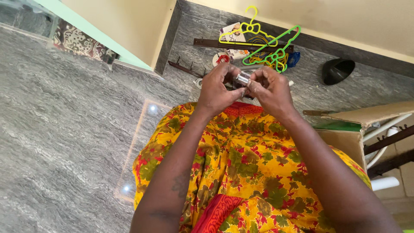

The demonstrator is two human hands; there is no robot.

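1. Hands meet at upper centre of the frame: left hand (217,88) and right hand (269,88) both pinch a small metal cylinder (242,78).
2. Best to steady one end while the other fingertips work.
3. Hangers (267,43) lie on the floor behind.

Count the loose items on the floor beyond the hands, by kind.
Plastic hangers: 2, yellow and green
Dark hook rails: 2, long and short
Black funnel: 1
Printed packet: 1
Total: 6
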